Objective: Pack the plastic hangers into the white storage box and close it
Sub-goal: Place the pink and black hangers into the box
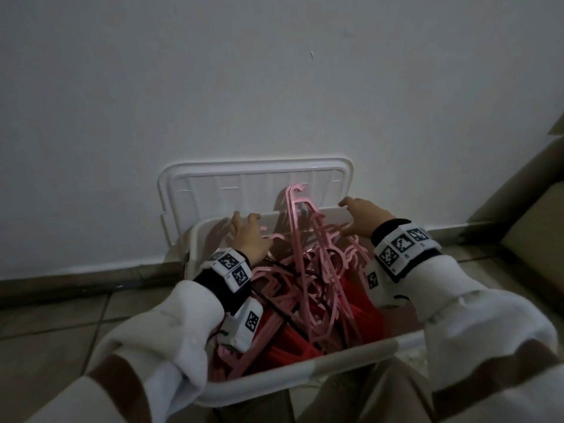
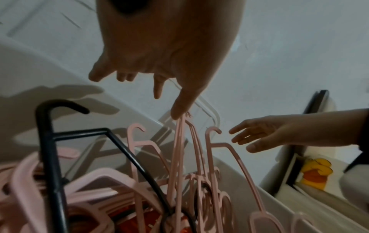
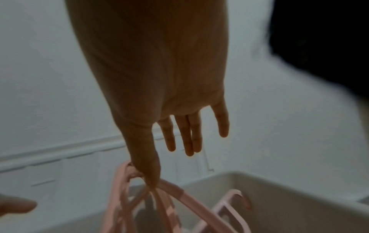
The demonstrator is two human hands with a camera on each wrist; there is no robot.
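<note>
The white storage box [image 1: 305,364] stands on the floor against the wall, full of tangled pink, red and black plastic hangers [image 1: 311,270]. One pink hanger hook [image 1: 294,193] sticks up above the far rim. The white lid [image 1: 244,184] leans upright on the wall behind the box. My left hand [image 1: 247,236] reaches over the hangers near the far rim with its fingers spread. My right hand [image 1: 363,215] hovers to the right of the raised hook, fingers straight. In the right wrist view the right hand's [image 3: 159,94] thumb lies against the pink hooks [image 3: 169,205]. A black hanger [image 2: 49,141] shows in the left wrist view.
Cardboard boxes [image 1: 534,224] stand close on the right of the storage box. Tiled floor [image 1: 61,325] lies to the left. The wall [image 1: 213,87] is right behind the lid. A yellow and orange picture [image 2: 315,171] shows on something beside the box.
</note>
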